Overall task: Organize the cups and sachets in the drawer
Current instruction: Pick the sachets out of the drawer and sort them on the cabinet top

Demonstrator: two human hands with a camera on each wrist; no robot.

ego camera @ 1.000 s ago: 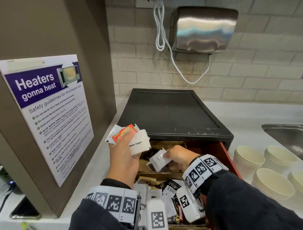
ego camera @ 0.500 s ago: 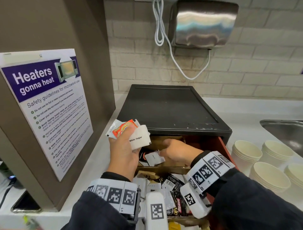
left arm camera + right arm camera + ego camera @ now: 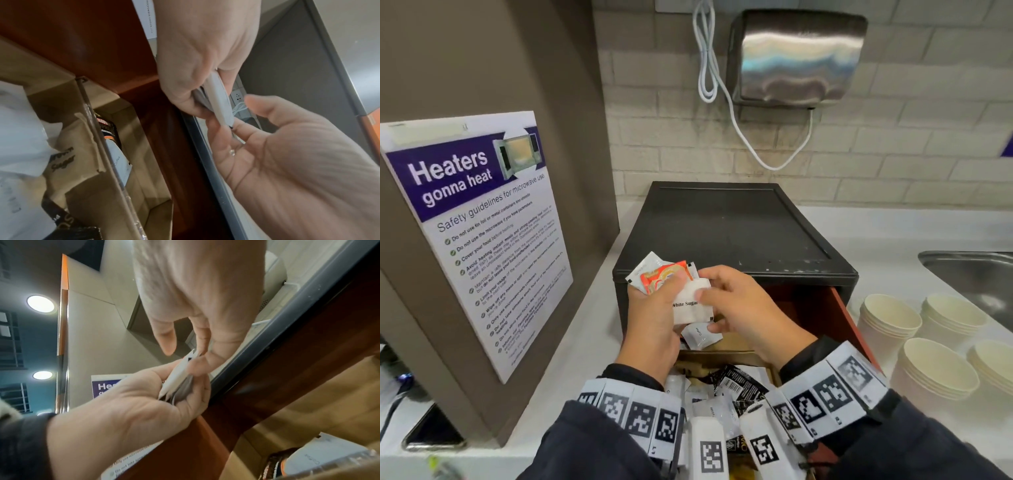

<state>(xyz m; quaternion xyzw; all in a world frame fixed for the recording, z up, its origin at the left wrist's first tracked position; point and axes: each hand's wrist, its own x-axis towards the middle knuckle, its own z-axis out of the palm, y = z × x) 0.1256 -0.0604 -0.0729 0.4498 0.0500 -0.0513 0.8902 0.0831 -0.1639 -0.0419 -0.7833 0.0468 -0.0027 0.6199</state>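
My left hand [image 3: 664,301] grips a fan of sachets above the open drawer [image 3: 840,322]: an orange sachet [image 3: 661,278] and a white sugar sachet [image 3: 690,310] among them. My right hand [image 3: 704,284] pinches the top edge of the white sugar sachet between thumb and forefinger. In the right wrist view its fingertips [image 3: 197,360] close on the white sachet's [image 3: 176,378] edge. The left wrist view shows my left hand [image 3: 203,95] clamped on the bundle [image 3: 220,104]. A white coffee sachet [image 3: 702,337] lies in the drawer's back compartment. Mixed sachets [image 3: 726,387] fill the front one.
The drawer slides out of a black box [image 3: 722,226] on a white counter. Stacks of paper cups [image 3: 888,317] stand to the right, near a steel sink [image 3: 972,274]. A cabinet with a microwave poster [image 3: 476,222] walls the left side. A hand dryer [image 3: 798,54] hangs above.
My right hand left a white sachet in the back compartment, rose out of the drawer and took hold of the white sugar sachet in my left hand's bundle.
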